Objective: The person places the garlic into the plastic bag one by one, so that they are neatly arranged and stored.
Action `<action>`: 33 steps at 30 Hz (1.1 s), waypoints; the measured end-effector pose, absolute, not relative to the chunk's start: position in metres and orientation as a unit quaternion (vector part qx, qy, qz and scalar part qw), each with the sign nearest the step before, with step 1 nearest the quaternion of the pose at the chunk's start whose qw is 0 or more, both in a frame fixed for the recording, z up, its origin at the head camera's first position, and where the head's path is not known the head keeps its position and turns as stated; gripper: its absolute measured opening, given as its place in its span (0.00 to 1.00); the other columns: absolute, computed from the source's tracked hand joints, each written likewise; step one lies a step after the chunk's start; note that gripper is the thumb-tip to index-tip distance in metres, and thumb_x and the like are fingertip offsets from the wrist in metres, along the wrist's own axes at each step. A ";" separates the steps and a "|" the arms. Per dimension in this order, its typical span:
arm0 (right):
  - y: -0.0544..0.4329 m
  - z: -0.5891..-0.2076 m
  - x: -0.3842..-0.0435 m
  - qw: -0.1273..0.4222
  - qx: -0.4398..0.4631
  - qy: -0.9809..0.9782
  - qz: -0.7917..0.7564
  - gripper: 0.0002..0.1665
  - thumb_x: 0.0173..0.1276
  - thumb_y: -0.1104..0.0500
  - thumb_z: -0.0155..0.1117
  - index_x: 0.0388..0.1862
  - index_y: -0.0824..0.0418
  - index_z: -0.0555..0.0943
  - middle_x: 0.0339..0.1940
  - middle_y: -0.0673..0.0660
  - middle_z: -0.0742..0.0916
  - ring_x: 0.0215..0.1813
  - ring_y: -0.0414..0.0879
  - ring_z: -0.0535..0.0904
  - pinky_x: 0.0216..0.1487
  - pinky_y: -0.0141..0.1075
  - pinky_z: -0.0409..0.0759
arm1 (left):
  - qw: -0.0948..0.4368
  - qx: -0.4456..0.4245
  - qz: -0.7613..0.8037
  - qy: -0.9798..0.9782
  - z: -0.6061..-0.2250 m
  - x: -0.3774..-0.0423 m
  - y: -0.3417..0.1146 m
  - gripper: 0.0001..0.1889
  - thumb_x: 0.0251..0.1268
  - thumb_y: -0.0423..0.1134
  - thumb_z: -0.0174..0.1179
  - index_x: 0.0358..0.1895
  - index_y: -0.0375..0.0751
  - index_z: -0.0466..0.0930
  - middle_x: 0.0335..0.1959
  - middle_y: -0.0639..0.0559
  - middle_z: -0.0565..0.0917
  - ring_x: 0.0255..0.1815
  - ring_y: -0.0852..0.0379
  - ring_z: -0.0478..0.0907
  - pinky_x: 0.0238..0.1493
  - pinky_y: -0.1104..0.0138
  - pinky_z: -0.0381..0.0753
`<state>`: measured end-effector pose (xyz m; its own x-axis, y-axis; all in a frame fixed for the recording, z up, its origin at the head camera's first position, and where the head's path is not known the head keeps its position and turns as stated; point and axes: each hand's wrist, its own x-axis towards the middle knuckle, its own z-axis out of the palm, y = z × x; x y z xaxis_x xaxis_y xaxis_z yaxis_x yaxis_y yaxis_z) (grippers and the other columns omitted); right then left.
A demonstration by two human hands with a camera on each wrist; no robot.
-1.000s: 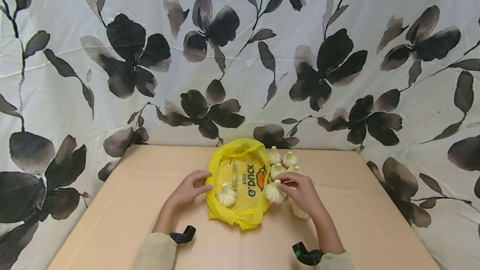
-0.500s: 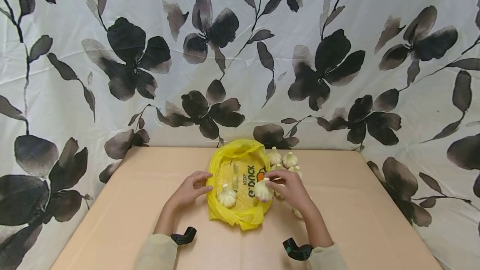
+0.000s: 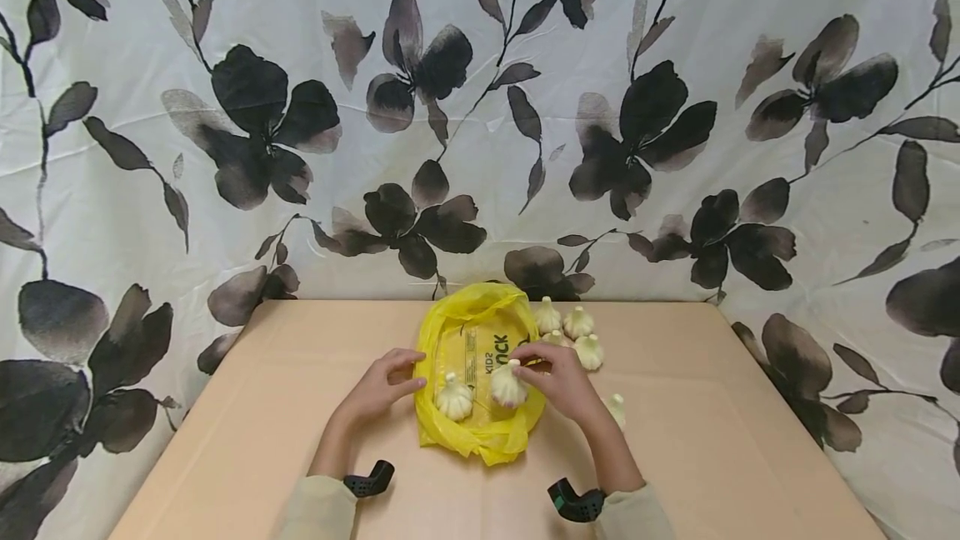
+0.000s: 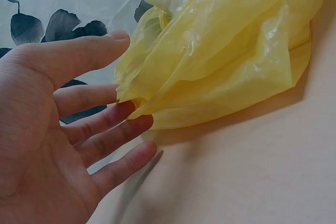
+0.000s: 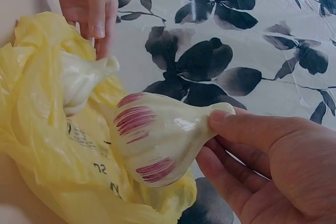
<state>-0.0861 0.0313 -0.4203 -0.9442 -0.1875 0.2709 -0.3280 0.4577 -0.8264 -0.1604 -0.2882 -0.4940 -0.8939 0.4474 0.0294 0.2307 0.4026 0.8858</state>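
Note:
My right hand (image 3: 562, 383) pinches a garlic bulb (image 3: 508, 386) by its stem, over the right part of an open yellow plastic bag (image 3: 495, 446). In the right wrist view this garlic bulb (image 5: 163, 137) is cream with purple-pink streaks and lies tilted sideways. A second garlic bulb (image 3: 453, 400) rests inside the bag at its left. At the bag's left side is my left hand (image 3: 381, 386); the left wrist view shows its fingers (image 4: 113, 140) spread and nearly straight, fingertips touching the crumpled plastic (image 4: 220, 77). Printed lettering on the bag is partly covered by the held bulb.
Several garlic bulbs (image 3: 588, 351) stand on the peach-coloured table (image 3: 697, 423) behind the right hand. Another bulb (image 3: 617, 408) is partly hidden by the right forearm. A white cloth with dark flowers (image 3: 480, 107) hangs behind the table. Black cameras (image 3: 371, 480) sit on the wrists.
My right hand has carried the garlic bulb leftward from beside the bag to over its inside. The left hand has stayed at the bag's left edge.

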 end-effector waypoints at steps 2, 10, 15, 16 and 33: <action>0.029 -0.423 -0.086 0.066 0.153 -0.850 0.499 0.10 0.62 0.61 0.68 0.43 0.58 0.85 0.42 0.54 0.88 0.44 0.47 0.83 0.44 0.27 0.83 | 0.106 0.207 0.506 0.830 -0.495 -0.160 -0.288 0.28 0.62 0.49 0.65 0.63 0.41 0.74 0.63 0.46 0.74 0.65 0.44 0.72 0.66 0.51 0.73; 0.020 -0.433 -0.089 0.051 0.142 -0.848 0.508 0.10 0.61 0.62 0.69 0.43 0.58 0.86 0.42 0.54 0.88 0.43 0.46 0.84 0.45 0.28 0.83 | 0.106 0.205 0.503 0.833 -0.493 -0.159 -0.288 0.28 0.62 0.49 0.64 0.63 0.41 0.74 0.64 0.47 0.74 0.66 0.43 0.71 0.67 0.50 0.72; 0.015 -0.438 -0.089 0.052 0.142 -0.850 0.505 0.10 0.60 0.63 0.70 0.42 0.57 0.86 0.41 0.53 0.88 0.41 0.42 0.83 0.44 0.29 0.84 | 0.113 0.204 0.506 0.830 -0.493 -0.159 -0.288 0.28 0.62 0.48 0.64 0.64 0.42 0.74 0.64 0.47 0.73 0.66 0.44 0.71 0.67 0.50 0.72; 0.015 -0.439 -0.089 0.053 0.142 -0.850 0.504 0.10 0.60 0.63 0.69 0.42 0.58 0.86 0.40 0.53 0.88 0.41 0.41 0.83 0.43 0.29 0.84 | 0.114 0.204 0.507 0.830 -0.493 -0.158 -0.288 0.28 0.63 0.48 0.64 0.64 0.41 0.74 0.64 0.46 0.73 0.66 0.44 0.71 0.67 0.50 0.72; 0.003 -0.452 -0.086 0.013 0.125 -0.839 0.530 0.09 0.62 0.64 0.67 0.42 0.59 0.86 0.42 0.54 0.88 0.45 0.45 0.84 0.43 0.26 0.83 | 0.125 0.194 0.499 0.835 -0.491 -0.157 -0.290 0.27 0.62 0.48 0.65 0.63 0.42 0.74 0.64 0.48 0.73 0.67 0.45 0.69 0.68 0.50 0.70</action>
<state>-0.0865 0.0035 -0.4516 -0.9687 -0.1955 0.1531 -0.2223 0.4076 -0.8857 -0.1570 -0.2904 -0.4908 -0.8939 0.4480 -0.0147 0.1993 0.4265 0.8823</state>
